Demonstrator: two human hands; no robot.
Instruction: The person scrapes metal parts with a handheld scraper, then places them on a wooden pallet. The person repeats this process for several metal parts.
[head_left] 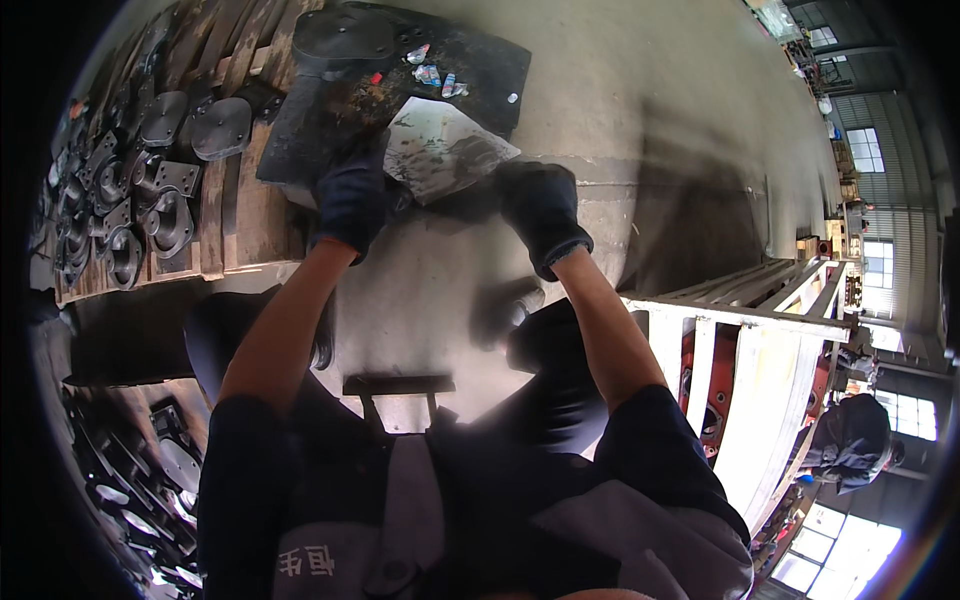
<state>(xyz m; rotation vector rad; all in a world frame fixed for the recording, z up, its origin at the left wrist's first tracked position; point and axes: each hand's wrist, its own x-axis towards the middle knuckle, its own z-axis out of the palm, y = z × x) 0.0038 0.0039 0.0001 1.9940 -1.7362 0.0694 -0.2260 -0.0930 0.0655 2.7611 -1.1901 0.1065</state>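
Note:
My left hand, in a dark glove, is closed at the near edge of a black tabletop. Its fingers are dark against the dark top, so what they grip does not show. A pale sheet with dark smudges lies between my hands, its near corner reaching past the tabletop's edge. Close to the sheet's right corner, my gloved right hand is curled; blur hides whether it grips that corner or something else. A dark round-ended metal plate rests on the tabletop's far left.
Crumpled wrappers and a red scrap lie on the tabletop. Dark metal flanged parts fill a wooden pallet at left; more parts lie lower left. A pale slatted frame stands right, and another person bends beyond it.

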